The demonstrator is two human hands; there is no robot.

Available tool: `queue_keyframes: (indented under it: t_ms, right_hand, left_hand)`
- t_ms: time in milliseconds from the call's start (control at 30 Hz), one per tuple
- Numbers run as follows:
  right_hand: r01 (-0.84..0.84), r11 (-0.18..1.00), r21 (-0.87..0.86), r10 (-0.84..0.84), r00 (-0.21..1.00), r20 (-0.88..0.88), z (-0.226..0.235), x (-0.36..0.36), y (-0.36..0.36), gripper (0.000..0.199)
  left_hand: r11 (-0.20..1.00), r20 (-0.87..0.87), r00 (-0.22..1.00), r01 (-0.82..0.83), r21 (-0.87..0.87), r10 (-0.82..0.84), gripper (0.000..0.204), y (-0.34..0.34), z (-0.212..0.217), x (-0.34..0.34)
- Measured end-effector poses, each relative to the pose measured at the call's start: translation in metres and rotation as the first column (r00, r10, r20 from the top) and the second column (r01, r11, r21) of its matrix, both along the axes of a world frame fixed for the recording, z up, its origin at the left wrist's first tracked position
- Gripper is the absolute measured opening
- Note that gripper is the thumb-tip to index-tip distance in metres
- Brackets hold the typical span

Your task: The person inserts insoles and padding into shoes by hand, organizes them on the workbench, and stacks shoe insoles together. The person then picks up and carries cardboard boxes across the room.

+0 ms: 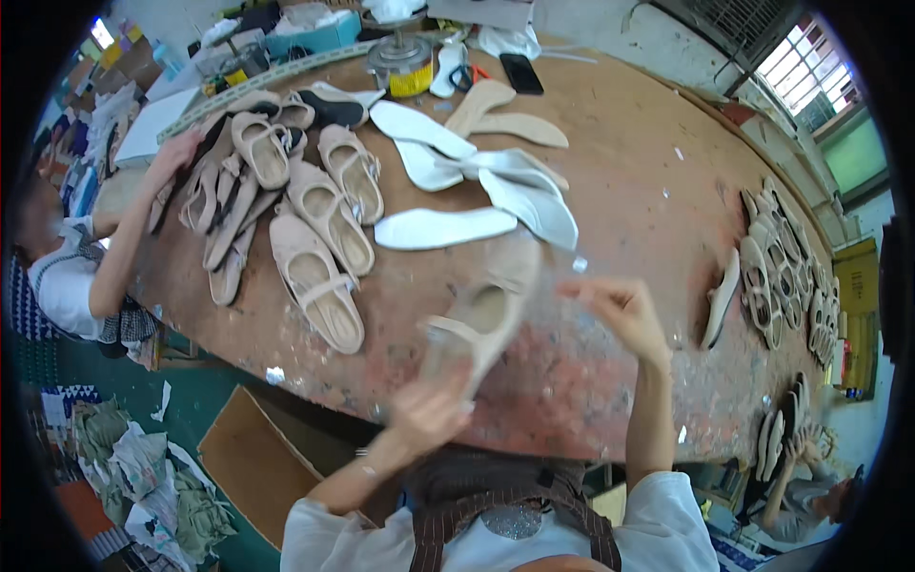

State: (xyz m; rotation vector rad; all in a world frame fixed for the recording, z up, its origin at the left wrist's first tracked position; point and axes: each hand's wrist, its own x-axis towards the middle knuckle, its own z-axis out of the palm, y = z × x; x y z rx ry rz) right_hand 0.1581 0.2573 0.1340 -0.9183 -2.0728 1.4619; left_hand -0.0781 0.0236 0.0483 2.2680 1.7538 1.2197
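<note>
My left hand [424,419] is closed round the heel end of a beige strapped shoe [518,272], tilted above the table's near side with its toe pointing away. Both hand and shoe are smeared by motion. To the right of the toe, my right hand [631,322] is raised with its fingers curled and pinched together; anything between the fingertips is too small to tell. Several white insoles [443,230] lie just beyond the shoe, partly overlapping. Two beige insoles [522,127] rest behind them. Left of my held shoe, several matching beige shoes [319,281] lie in a cluster.
At the far edge are a tin [400,71] with a yellow label, scissors [467,78] and a black phone [521,73]. A co-worker's hand [181,153] reaches into the left shoe pile. More shoes [762,257] line the right edge, near another person. A cardboard box [250,439] stands below the table.
</note>
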Motion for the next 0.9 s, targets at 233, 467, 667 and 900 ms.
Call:
queue_keyframes:
  t_ms: [233, 467, 667, 900]
  right_hand:
    - [0.07, 0.742, 0.667, -0.315, 0.915, 0.254, -0.056, -0.112, 0.187, 0.063]
    - [-0.32, 0.318, 0.893, -0.311, 0.854, 0.417, -0.128, -0.212, 0.294, 0.094]
    - [-0.37, 0.662, 0.652, -0.082, 0.829, 0.553, -0.139, -0.215, 0.312, 0.074]
    - [-0.269, 0.699, 0.663, -0.111, 0.875, 0.472, -0.119, -0.127, 0.247, 0.063]
  left_hand:
    - [0.818, -0.453, 0.696, -0.554, 0.157, 0.558, 0.043, 0.072, 0.07, -0.227]
    - [0.707, -0.463, 0.56, -0.662, 0.25, 0.687, 0.041, 0.191, 0.065, -0.204]
    - [0.93, -0.316, 0.923, -0.296, -0.217, 0.22, 0.039, 0.365, 0.003, -0.169]
    - [0.86, -0.416, 0.819, -0.489, -0.146, 0.395, 0.046, 0.511, -0.06, -0.169]
